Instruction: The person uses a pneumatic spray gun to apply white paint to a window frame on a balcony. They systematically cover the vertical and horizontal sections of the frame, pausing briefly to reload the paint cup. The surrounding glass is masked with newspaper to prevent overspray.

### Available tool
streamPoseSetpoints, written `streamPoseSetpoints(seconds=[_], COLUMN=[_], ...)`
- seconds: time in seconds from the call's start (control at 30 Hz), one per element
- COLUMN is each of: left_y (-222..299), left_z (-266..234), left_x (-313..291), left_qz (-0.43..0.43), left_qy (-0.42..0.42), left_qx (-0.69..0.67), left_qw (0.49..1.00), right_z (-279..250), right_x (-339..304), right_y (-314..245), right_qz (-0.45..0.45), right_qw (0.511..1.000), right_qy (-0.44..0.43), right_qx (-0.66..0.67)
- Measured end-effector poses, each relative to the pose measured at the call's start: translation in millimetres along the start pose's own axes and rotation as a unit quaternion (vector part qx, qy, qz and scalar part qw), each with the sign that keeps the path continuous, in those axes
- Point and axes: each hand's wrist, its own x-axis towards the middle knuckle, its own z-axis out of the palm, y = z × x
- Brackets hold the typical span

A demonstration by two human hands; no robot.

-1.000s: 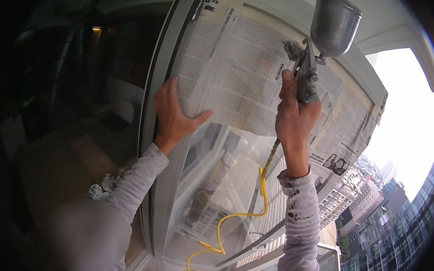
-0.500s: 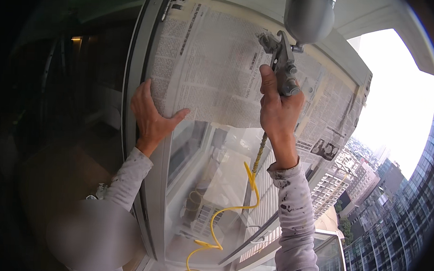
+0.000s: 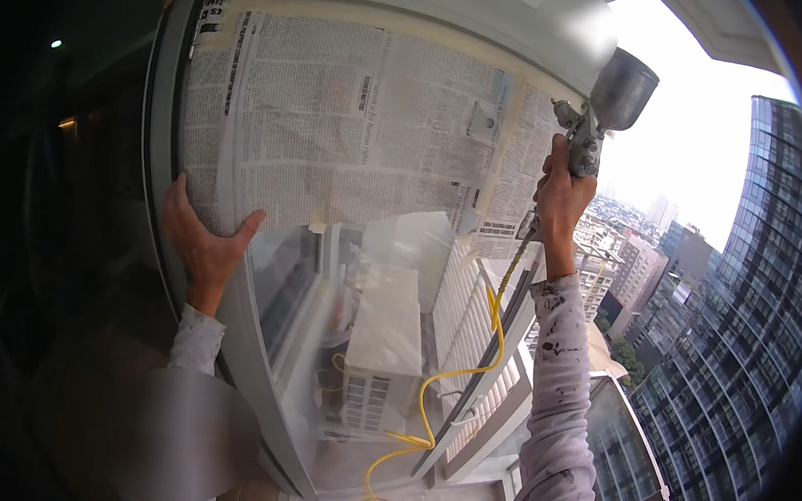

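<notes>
My right hand [image 3: 564, 199] is wrapped round the handle of a metal paint spray gun [image 3: 587, 142], raised at the right end of the newspaper. A grey paint cup [image 3: 623, 90] tops the gun, and a yellow coiled air hose [image 3: 496, 317] hangs from the handle. Sheets of newspaper [image 3: 326, 122] are taped over the upper pane of a framed door or window. At the paper's lower left corner, beside the grey frame [image 3: 162, 133], my left hand [image 3: 206, 246] rests with thumb and fingers spread. Paint spots mark both sleeves.
Below the paper, clear glass shows a pale boxy unit [image 3: 384, 339] and white louvres [image 3: 457, 298]. A glass railing [image 3: 630, 440] stands at lower right, with tall buildings [image 3: 730, 292] beyond. The left side is dark, and a blurred patch covers the lower left.
My right hand has carried the spray gun rightward along the newspaper to its right end. The view has shifted, while my left hand stays at the paper's lower left corner.
</notes>
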Motion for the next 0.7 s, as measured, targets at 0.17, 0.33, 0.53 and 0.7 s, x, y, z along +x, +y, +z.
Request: streamPoseSetpoints(seconds=[0.17, 0.33, 0.53, 0.7], left_y=[-2, -2, -4, -3], left_z=[-2, 1, 3, -3], left_x=[0, 0, 1, 0], left_qz=[0.002, 0.006, 0.011, -0.003], left_qy=[-0.001, 0.002, 0.012, 0.006], left_qx=[0.006, 0.003, 0.002, 0.014], left_qw=[1.000, 1.000, 1.000, 1.000], right_z=[-19, -33, -43, -43], right_x=[21, 37, 41, 29], right_y=[33, 40, 25, -30], right_qz=[0.017, -0.041, -0.018, 0.056], right_qw=[0.998, 0.992, 0.991, 0.998], right_qy=[0.048, 0.076, 0.052, -0.021], right_qx=[-0.029, -0.090, -0.122, -0.037])
